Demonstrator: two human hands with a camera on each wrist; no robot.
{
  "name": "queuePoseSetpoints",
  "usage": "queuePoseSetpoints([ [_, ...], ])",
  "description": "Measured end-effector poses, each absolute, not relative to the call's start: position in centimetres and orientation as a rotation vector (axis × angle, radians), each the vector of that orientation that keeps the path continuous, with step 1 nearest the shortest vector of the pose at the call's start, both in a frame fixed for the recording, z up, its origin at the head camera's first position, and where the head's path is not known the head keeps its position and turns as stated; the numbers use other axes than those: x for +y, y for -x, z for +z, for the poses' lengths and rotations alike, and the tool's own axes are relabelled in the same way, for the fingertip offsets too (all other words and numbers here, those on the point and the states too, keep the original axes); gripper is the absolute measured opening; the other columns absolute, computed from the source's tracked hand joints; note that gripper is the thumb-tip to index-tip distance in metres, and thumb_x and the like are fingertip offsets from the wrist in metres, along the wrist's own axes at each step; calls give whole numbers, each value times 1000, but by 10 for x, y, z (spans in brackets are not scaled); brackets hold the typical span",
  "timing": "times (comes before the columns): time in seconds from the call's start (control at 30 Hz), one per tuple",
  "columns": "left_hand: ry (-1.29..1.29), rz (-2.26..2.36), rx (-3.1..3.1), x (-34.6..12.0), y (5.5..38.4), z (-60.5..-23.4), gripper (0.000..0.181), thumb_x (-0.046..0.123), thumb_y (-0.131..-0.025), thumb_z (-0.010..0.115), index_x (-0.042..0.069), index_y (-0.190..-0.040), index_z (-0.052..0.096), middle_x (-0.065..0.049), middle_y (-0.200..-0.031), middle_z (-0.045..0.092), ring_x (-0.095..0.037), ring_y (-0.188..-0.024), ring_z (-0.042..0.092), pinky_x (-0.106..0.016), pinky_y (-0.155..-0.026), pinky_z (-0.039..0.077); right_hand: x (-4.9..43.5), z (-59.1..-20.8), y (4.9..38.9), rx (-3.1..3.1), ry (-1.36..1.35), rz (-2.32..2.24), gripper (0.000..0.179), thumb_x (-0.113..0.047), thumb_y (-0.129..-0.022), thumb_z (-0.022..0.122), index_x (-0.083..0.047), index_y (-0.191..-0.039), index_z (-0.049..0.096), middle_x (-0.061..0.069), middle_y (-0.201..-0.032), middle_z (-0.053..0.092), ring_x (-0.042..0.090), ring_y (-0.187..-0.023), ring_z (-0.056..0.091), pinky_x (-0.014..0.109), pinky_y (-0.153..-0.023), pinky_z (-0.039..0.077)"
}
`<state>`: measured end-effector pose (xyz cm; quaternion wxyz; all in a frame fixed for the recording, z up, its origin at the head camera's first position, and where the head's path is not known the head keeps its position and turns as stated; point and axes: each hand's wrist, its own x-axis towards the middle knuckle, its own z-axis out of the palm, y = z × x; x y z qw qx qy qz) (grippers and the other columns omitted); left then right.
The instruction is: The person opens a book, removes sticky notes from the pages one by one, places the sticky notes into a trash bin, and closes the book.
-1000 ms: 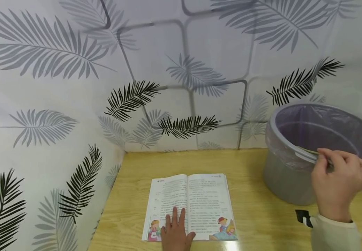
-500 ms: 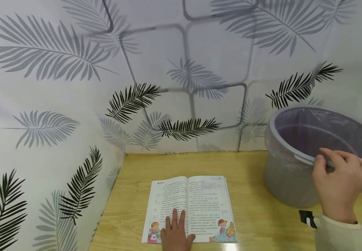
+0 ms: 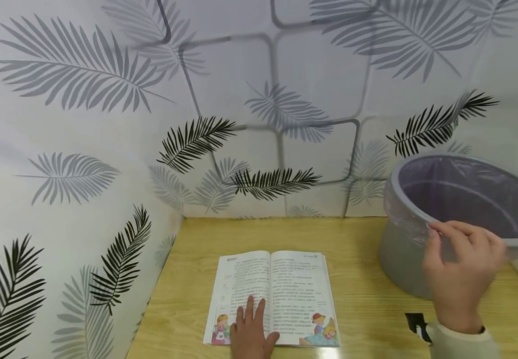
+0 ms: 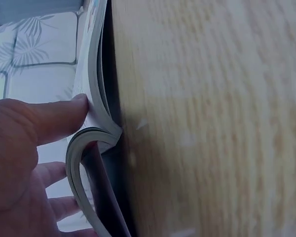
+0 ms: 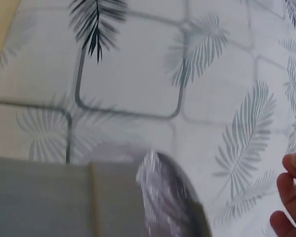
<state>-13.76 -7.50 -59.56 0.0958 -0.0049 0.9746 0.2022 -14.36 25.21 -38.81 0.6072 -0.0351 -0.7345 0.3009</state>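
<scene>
An open book [image 3: 297, 289] with printed pages and coloured pictures in its lower corners lies on the table. My left hand [image 3: 251, 329] rests on its left page with fingers spread. In the left wrist view, the thumb [image 4: 64, 118] touches the book near its spine [image 4: 108, 136]. At the right, my right hand [image 3: 463, 269] is raised in front of the near rim of a grey bin [image 3: 402, 269]. Its thumb and forefinger tips are close together, and I see nothing between them. The right wrist view shows its bent fingers [image 5: 288, 192] beside the bin.
A clear plastic liner [image 3: 404, 222] folds over the bin's rim. The wooden table [image 3: 358, 319] meets a leaf-patterned wall [image 3: 313, 75] at the back and another on the left. A black strap end [image 3: 416, 321] sticks out from the right sleeve [image 3: 461, 344].
A thin greenish strip pinched in my right hand at the bin's rim one second ago is out of sight. That hand has moved left and slightly down; the left hand stays on the book.
</scene>
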Motion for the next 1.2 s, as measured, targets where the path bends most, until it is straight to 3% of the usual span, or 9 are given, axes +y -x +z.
queuePoseSetpoints([
  [0.2, 14, 778, 3005, -79, 132, -599, 65, 40, -85, 73, 15, -141, 51, -15, -156, 39, -46, -140, 37, -71, -101, 36, 212, -404, 144, -1712, -126, 740, 18, -9, -82, 65, 6, -80, 75, 24, -83, 68, 47, -86, 51, 24, -94, 31],
  [0.43, 305, 946, 3122, -95, 125, -603, 46, 32, -85, 70, 6, -122, 62, -21, -142, 51, -46, -134, 42, -70, -103, 37, 164, -463, 139, -2028, -311, 792, 8, -3, -78, 69, -5, -83, 76, 12, -87, 69, 32, -89, 54, 42, -81, 35],
  [0.6, 518, 807, 3027, -108, 127, -600, 51, 40, -91, 61, 4, -127, 59, -22, -146, 47, -45, -134, 41, -70, -103, 35, 140, -494, 130, -2165, -325, 814, 20, 2, -71, 79, -13, -83, 75, 1, -88, 68, 20, -88, 55, 38, -78, 40],
  [0.8, 562, 691, 2940, -118, 129, -596, 61, 52, -95, 56, 2, -131, 51, -28, -148, 41, -48, -132, 40, -71, -99, 37, 115, -523, 127, -2288, -361, 822, 24, -1, -70, 83, -20, -81, 74, -8, -86, 65, 10, -87, 56, 32, -75, 47],
  [0.97, 639, 721, 2937, -118, 135, -593, 53, 41, -93, 59, 0, -127, 53, -29, -143, 44, -50, -128, 42, -72, -96, 38, 96, -543, 124, -2502, -430, 874, 18, -7, -75, 81, -18, -86, 74, -6, -94, 69, 15, -92, 61, 36, -78, 52],
  [1.2, 716, 691, 2874, -116, 145, -588, 64, 40, -94, 57, -6, -138, 46, -33, -144, 41, -54, -127, 41, -73, -96, 37, 81, -567, 125, -2815, -624, 1162, 20, -14, -86, 72, -11, -105, 73, 6, -115, 72, 28, -108, 66, 44, -92, 55],
])
